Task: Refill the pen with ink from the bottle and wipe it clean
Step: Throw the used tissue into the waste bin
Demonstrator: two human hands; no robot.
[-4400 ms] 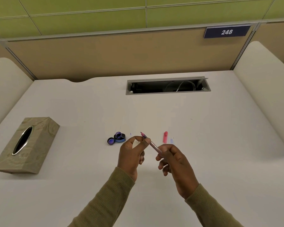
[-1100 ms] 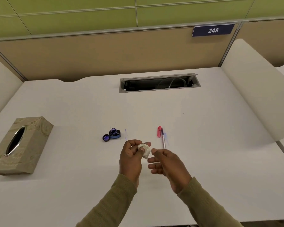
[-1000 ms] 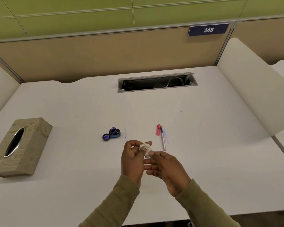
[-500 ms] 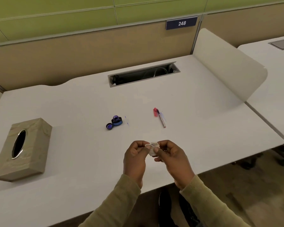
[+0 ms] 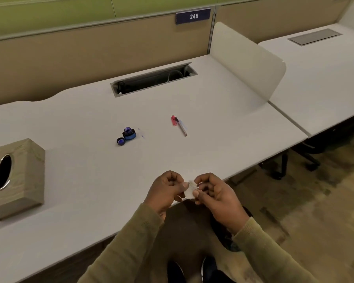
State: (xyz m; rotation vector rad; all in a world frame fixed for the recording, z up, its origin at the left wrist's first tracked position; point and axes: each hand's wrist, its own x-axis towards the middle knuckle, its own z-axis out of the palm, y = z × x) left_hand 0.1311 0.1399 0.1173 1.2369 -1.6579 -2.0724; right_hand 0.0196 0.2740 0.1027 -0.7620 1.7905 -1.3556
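Note:
Both hands pinch a small crumpled white tissue [image 5: 190, 189] over the desk's front edge: my left hand [image 5: 166, 192] grips its left side, my right hand [image 5: 217, 194] its right. The pen [image 5: 181, 128] lies on the white desk [image 5: 80, 119] well beyond my hands, its tip pointing away, with its red cap [image 5: 173, 120] beside the tip. The open ink bottle [image 5: 129, 134] stands left of the pen, and its dark lid [image 5: 121, 141] lies upside down at its near left.
A tan tissue box [image 5: 14, 176] with an oval opening sits at the desk's left. A cable slot [image 5: 153, 79] is set into the desk at the back. A white divider [image 5: 247, 64] bounds the right side. Below the front edge are floor and my shoes.
The pen left my hands and now lies on the desk by its cap. Both hands took hold of a tissue wad and drew back to the desk's edge; the view swung right.

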